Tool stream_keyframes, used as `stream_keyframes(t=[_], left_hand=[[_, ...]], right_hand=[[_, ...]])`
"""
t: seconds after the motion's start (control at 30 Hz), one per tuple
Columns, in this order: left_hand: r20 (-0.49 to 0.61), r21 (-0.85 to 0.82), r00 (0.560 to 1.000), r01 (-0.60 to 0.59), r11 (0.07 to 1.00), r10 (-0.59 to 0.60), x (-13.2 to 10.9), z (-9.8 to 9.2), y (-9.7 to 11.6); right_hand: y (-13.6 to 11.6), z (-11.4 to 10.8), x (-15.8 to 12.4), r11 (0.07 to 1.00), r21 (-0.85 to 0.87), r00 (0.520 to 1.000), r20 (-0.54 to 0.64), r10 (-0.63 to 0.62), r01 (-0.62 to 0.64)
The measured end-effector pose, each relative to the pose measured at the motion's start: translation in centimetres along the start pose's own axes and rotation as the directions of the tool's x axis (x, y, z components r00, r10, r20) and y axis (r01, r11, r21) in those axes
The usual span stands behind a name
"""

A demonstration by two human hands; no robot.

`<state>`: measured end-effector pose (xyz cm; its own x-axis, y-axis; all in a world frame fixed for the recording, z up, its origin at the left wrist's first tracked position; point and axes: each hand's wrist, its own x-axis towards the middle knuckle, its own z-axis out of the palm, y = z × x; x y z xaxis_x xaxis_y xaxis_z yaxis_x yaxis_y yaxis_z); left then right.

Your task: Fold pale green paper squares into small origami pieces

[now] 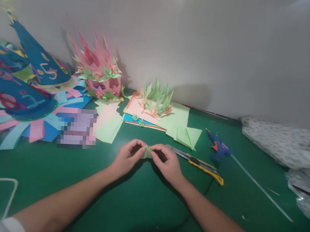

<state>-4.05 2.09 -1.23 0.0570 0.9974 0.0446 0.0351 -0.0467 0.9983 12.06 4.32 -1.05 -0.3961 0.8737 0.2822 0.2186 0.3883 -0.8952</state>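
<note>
Between my two hands is a small piece of light green paper (147,152), creased and raised at its middle. My left hand (129,156) pinches its left side between thumb and fingers. The right side is pinched by my right hand (167,161). Just right of my right hand lies a yellow and black utility knife (200,163). Folded light green paper (187,136) rests behind the knife. Two small green paper flowers (141,123) lie beyond my hands, by a stack of coloured sheets (134,110).
A green paper crown (158,97) stands on the sheets, with pink crowns (101,71) behind left. Blue cone hats (42,56) fill the far left. A blue glue gun (220,148) with a long clear stick lies right, near patterned fabric (274,140) on the green table (141,204).
</note>
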Motion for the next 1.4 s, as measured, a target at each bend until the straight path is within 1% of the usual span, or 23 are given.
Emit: stream_keyframes(t=[0.07,0.13,0.27,0.37,0.43,0.5,0.67,0.8,0.93,1.07,1.3,1.4], left_hand=[[-0.04,0.034,0.999,0.011,0.999,-0.01,-0.1,0.0,-0.1],[-0.062,0.033,0.998,0.015,0.999,-0.013,-0.1,0.0,-0.2],[-0.015,-0.009,1.0,0.014,1.0,-0.014,-0.1,0.1,-0.5],[-0.025,0.011,1.0,0.014,1.0,-0.014,-0.1,0.1,-0.7],[-0.044,0.023,0.999,0.03,0.999,-0.029,-0.1,0.1,-0.7],[-0.059,0.032,0.997,0.051,0.998,-0.049,-0.2,0.0,-0.7],[-0.081,0.032,0.995,0.065,0.997,-0.063,-0.3,0.1,-0.1],[-0.092,0.03,0.993,0.079,0.996,-0.076,-0.3,0.2,0.2],[-0.079,0.007,0.993,0.091,0.996,-0.09,-0.2,0.1,0.1],[-0.083,0.036,0.991,0.106,0.994,-0.103,0.0,-0.1,0.0],[-0.096,0.016,0.989,0.113,0.993,-0.111,-0.2,0.0,0.5],[-0.082,-0.015,0.99,0.11,0.994,-0.111,-0.2,0.0,0.7]], right_hand=[[0.0,0.0,0.1,1.0,-0.027,1.0,-0.026,0.0,-0.001],[0.1,0.0,0.1,0.999,-0.048,0.999,-0.044,-0.015,0.013],[0.4,0.0,0.2,0.999,-0.036,0.997,-0.07,-0.025,0.023],[0.6,0.2,0.0,1.0,-0.002,0.998,-0.054,0.026,-0.026],[0.7,0.2,0.0,0.997,0.05,0.997,-0.044,0.066,-0.064],[0.7,0.2,0.1,0.994,0.078,0.996,-0.032,0.081,-0.078],[0.5,-0.1,0.3,1.0,-0.027,1.0,-0.011,0.014,-0.014],[0.5,-0.2,0.3,0.999,-0.011,1.0,-0.007,0.03,-0.03],[0.5,-0.1,0.2,0.999,-0.027,0.999,-0.014,0.047,-0.047],[0.4,0.0,0.0,0.997,-0.052,0.998,0.006,0.055,-0.055],[0.2,0.1,0.0,0.998,-0.065,0.999,0.034,0.025,-0.022],[0.1,0.2,0.0,0.997,-0.077,0.999,0.052,0.013,-0.009]])
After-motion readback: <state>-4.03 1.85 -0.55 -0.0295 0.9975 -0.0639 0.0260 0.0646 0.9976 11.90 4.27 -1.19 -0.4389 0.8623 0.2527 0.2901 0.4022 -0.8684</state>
